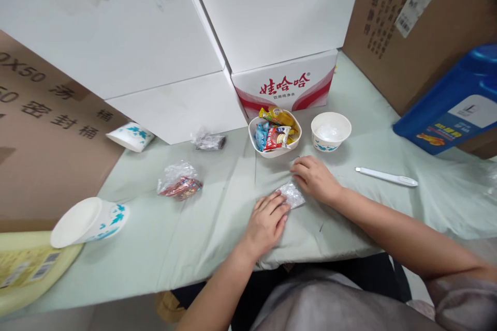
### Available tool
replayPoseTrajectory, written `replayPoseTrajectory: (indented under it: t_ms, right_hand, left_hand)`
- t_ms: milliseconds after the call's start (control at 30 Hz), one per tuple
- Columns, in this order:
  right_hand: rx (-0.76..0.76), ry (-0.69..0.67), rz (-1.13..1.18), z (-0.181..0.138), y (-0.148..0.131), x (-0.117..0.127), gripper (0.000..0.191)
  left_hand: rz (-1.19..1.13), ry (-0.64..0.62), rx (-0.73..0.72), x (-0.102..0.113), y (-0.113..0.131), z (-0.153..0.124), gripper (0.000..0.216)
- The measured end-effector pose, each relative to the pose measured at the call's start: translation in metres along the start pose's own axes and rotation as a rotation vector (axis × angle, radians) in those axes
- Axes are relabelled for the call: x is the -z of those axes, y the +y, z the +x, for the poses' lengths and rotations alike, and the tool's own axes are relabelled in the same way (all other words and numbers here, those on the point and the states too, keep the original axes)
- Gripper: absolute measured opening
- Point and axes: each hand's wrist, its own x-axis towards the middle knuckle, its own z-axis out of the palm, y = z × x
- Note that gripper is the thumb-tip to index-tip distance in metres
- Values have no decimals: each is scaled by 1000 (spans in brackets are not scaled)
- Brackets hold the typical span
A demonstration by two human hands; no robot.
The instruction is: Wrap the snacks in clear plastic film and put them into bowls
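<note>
A small clear plastic bag [293,195], crinkled and shiny, lies flat on the cloth-covered table in front of me. My left hand [268,217] rests palm down with its fingers stretched over the bag's left part. At the bag's upper right edge is my right hand [313,178], its fingers slightly bent and pointing left; the fingertips' contact with the bag is partly hidden. Just beyond the hands, a white bowl [253,132] holds several snack packets in yellow, red and blue. To its right, a paper bowl [330,146] contains crumpled clear plastic.
Right of my hands lies a white utility knife [386,177]. A blue jug [446,106] stands beyond it. Leftward are a bag of red packets [180,186], a dark bundle in plastic [209,141] and tipped paper bowls [104,221]. Boxes [287,85] line the back.
</note>
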Motion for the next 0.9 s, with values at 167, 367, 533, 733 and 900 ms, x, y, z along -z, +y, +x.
replayPoseTrajectory:
  t_ms: [167, 367, 533, 733, 900]
  right_hand:
    - [315, -151, 150, -26, -21, -15, 26]
    - [319, -116, 69, -28, -1, 3, 25]
    - [-138, 120, -253, 18, 43, 73, 34]
    - [-496, -436, -406, 84, 86, 91, 19]
    - [-544, -533, -384, 104, 97, 66, 24]
  left_hand:
    - [-52, 98, 37, 1, -2, -6, 25]
    - [-78, 307, 241, 1, -11, -12, 14]
    - [-72, 225, 216, -1, -13, -6, 15]
    - [-47, 173, 222, -2, -7, -2, 13]
    - [-102, 27, 245, 15, -8, -7, 15]
